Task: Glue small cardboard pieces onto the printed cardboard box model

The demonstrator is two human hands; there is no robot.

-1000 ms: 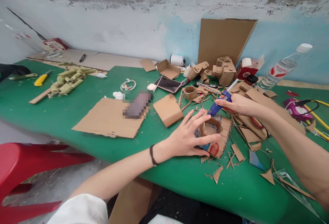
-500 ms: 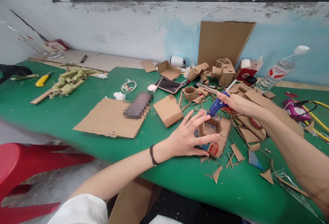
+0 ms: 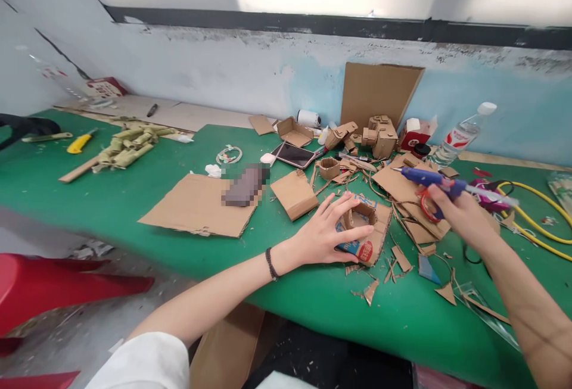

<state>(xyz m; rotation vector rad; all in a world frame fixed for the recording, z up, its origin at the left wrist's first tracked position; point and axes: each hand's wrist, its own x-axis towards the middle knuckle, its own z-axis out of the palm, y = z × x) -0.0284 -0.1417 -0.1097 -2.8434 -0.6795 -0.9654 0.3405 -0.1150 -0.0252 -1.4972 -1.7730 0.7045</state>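
My left hand (image 3: 325,229) rests with spread fingers on a printed cardboard piece (image 3: 379,231). Its fingers reach around a many-sided cardboard ring (image 3: 361,215) standing on that piece, and the thumb lies by the near edge. Off to the right, my right hand (image 3: 460,213) is closed around a blue hot glue gun (image 3: 435,179). The gun is raised above cardboard scraps, its nozzle pointing left and a clear glue stick jutting out of the back. A smaller cardboard ring (image 3: 329,167) sits beyond my left hand.
Cardboard models (image 3: 382,137), a water bottle (image 3: 462,136) and a red box (image 3: 416,133) stand along the wall. A phone (image 3: 294,155), a cardboard sheet (image 3: 192,207), bamboo pieces (image 3: 127,148) and a yellow cutter (image 3: 80,142) lie leftward. A yellow cable (image 3: 538,219) curves at the right.
My right hand has drawn the glue gun away from the ring, out to the right, turning its nozzle leftward. My left hand keeps its place on the cardboard. The view has tilted up slightly.
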